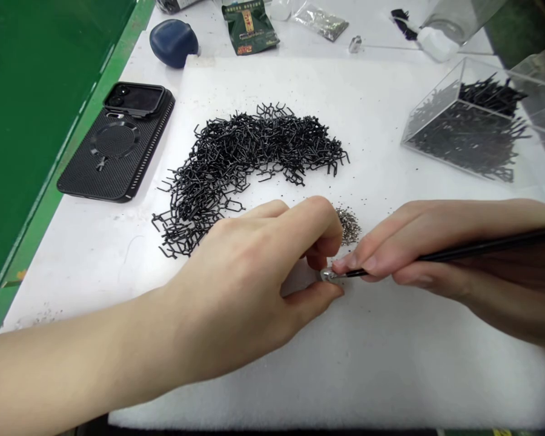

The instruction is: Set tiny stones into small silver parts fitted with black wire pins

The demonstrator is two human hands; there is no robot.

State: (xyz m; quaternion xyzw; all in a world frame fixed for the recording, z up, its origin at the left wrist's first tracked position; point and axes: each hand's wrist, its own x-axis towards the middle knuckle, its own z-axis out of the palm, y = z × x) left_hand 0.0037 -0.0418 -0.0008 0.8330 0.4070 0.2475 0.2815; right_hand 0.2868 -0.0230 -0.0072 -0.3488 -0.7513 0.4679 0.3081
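Observation:
My left hand (254,278) is curled, and a small shiny silvery piece (327,274) sits between its thumb and fingertips. From the right, my right hand (418,242) grips a slim black pen-like tool (485,245), whose thin dark tip meets that piece. Just behind the fingertips lies a little heap of tiny brownish metallic bits (349,227), partly covered by my left hand. Beyond my left hand, a curved pile of bent black wire-like pieces (254,145) spreads over the white foam sheet (372,363).
At the back right, a tilted clear box (463,127) holds more black pieces. A black phone (115,142) lies at left, near a dark blue rounded object (173,42). Along the back are a green packet (249,27), a clear bag (322,21) and a small metal part (355,43).

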